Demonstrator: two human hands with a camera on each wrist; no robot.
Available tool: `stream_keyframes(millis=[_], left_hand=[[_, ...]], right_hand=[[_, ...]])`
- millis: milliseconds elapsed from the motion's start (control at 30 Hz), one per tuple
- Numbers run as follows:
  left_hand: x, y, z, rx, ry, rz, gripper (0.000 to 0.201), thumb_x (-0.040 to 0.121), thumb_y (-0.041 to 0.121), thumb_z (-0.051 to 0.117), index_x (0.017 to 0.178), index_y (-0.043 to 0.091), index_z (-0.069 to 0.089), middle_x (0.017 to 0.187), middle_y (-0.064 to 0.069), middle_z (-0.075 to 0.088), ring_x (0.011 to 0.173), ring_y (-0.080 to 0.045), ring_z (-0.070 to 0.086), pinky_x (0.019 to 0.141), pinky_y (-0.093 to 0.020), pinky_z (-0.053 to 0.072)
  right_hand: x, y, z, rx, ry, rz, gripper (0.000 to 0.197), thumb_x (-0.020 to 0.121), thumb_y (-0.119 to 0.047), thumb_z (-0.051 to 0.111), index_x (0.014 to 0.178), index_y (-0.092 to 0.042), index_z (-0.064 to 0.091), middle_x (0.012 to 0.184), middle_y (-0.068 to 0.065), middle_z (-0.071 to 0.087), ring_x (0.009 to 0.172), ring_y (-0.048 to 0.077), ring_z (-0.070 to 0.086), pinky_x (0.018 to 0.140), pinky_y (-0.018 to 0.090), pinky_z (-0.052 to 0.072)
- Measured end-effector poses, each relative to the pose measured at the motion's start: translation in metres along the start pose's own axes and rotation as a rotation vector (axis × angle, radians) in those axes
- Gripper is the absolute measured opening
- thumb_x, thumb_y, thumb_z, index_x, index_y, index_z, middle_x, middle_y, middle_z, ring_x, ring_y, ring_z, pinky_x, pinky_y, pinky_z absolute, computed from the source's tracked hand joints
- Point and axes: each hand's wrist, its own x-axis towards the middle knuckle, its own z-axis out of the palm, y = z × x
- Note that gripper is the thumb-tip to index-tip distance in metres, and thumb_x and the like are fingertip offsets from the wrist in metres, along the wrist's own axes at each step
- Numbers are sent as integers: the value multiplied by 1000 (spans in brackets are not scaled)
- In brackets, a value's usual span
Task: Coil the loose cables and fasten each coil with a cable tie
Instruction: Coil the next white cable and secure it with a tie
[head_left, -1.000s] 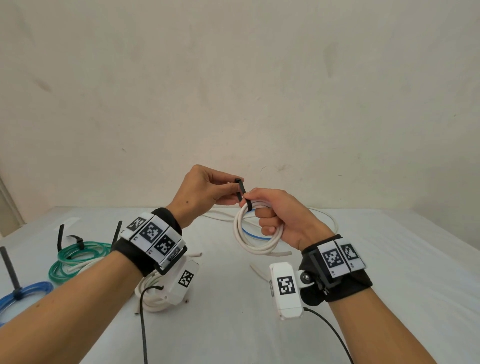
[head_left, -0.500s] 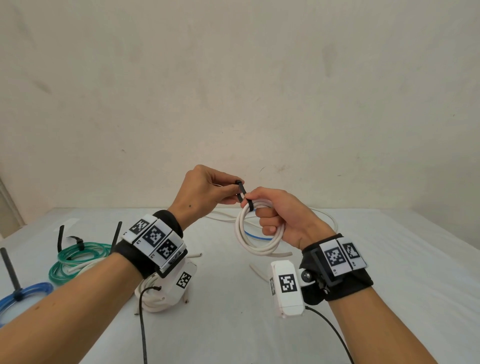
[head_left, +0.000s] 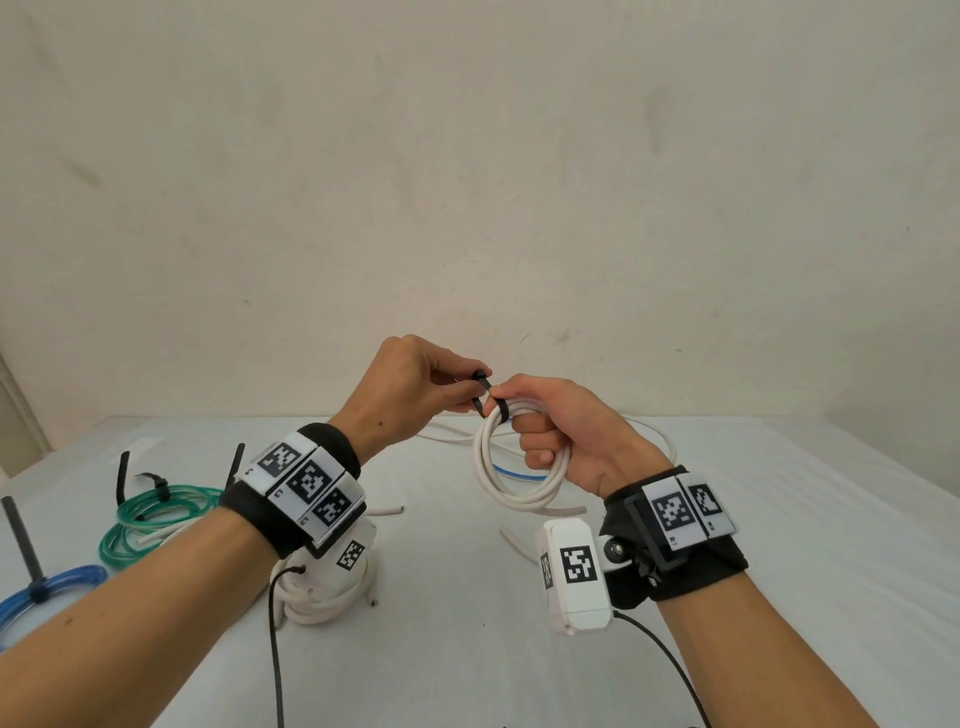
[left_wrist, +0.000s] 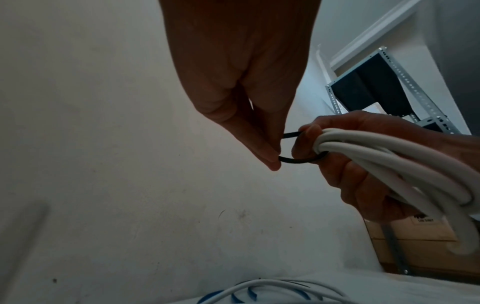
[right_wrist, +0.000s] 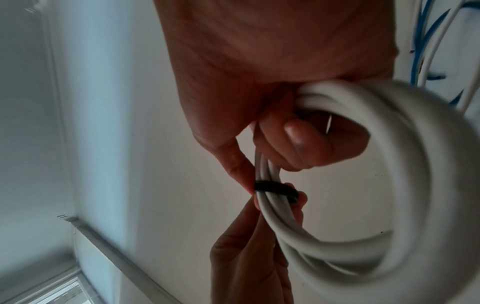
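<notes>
Both hands raised above the counter, meeting in front of the wall.

Right hand: fingers curled through a white coil, gripping its upper part; the rest of the coil hangs free below the fist, off the counter. Several turns of white cable bunched together in the right wrist view.

Black tie looped around the bunched turns at the top of the coil, just beside the right thumb. In the left wrist view the loop stands slack, with a gap between it and the cable on the left side.

Left hand: fingers pinched closed on the free end of the tie, thumb against fingertips. The two hands nearly touch at the tie.

On the counter, left side: green coil with a black tie on it, tail sticking up; blue coil at the left edge, also tied, tail upright. Another white coil lies under the left wrist, partly hidden by the wrist camera; cannot tell whether it is tied. Behind the hands, loose white cable and a loose blue-and-white cable lie on the counter, seen partly through the held coil.

Wrist bands with black-and-white markers on both forearms.
</notes>
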Motion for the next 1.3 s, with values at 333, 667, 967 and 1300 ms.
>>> stream_keyframes(millis=[333, 667, 967, 1300], left_hand=[[1, 6, -14, -592, -151, -470, 21, 96, 18, 68, 105, 2, 78, 109, -13, 78, 95, -21, 76, 87, -30, 62], [-1, 7, -14, -1017, -172, -618, 20, 80, 4, 72, 99, -2, 75, 104, -13, 74, 94, -22, 74, 84, -30, 63], [4, 13, -17, -555, -30, -482, 31, 78, 16, 83, 105, 2, 80, 96, -5, 72, 85, -12, 61, 74, -21, 52], [1, 12, 2, -368, 201, -305, 19, 90, 25, 79, 97, 8, 82, 95, -9, 80, 75, -11, 71, 70, -22, 56]], right_hand=[[-4, -3, 1, -139, -26, -122, 19, 99, -24, 64, 87, -11, 72, 60, -5, 22, 51, 12, 18, 47, 26, 22], [-9, -6, 0, -243, -65, -272, 19, 101, -25, 66, 86, -15, 72, 58, -7, 30, 50, 11, 23, 48, 23, 31], [-4, 0, 10, -354, 59, -318, 30, 104, -35, 61, 93, -11, 76, 55, -13, 37, 46, 9, 26, 51, 24, 35], [1, 5, 10, -227, 48, -209, 26, 111, -35, 46, 92, -17, 44, 61, -4, 23, 46, 12, 21, 45, 24, 29]])
